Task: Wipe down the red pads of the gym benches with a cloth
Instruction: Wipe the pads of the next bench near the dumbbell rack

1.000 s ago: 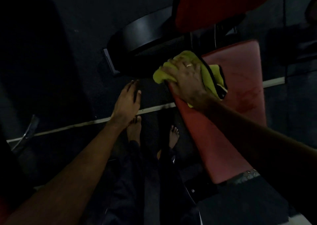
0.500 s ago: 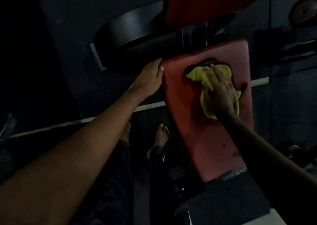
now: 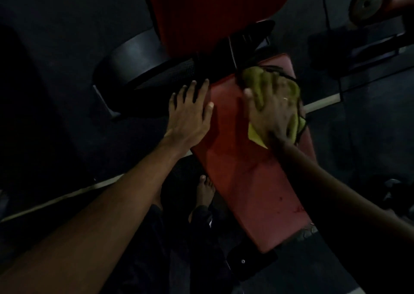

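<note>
Where the fingers [image 3: 253, 97] of the right hand [image 3: 272, 105] lay spread and flat, they pressed down on a yellow-green cloth [image 3: 254, 78]; motion blur hid the fingertips. A ring [image 3: 285, 99] showed on one finger. The cloth was bunched and creased under the palm, with one brighter, flat corner sticking out by the wrist. It sat on the far end of the red pad [image 3: 242, 181], toward that end's right side.

The left hand [image 3: 190, 112] lay flat too, fingers fanned apart over the pad's far left corner, thumb on the red surface, the rest reaching past the edge onto dark frame.

The pad was a long rounded rectangle, dull red, scuffed with a few dark marks near the close end. Its long axis ran away from the person, the near end lower right in view, the far end pointing toward a second red pad [image 3: 190, 13] above.

Beside the pad's left edge, a bare foot [image 3: 205, 190] stood on dark floor [image 3: 67, 91]. A pale floor line [image 3: 322, 102] crossed beneath the bench.
</note>
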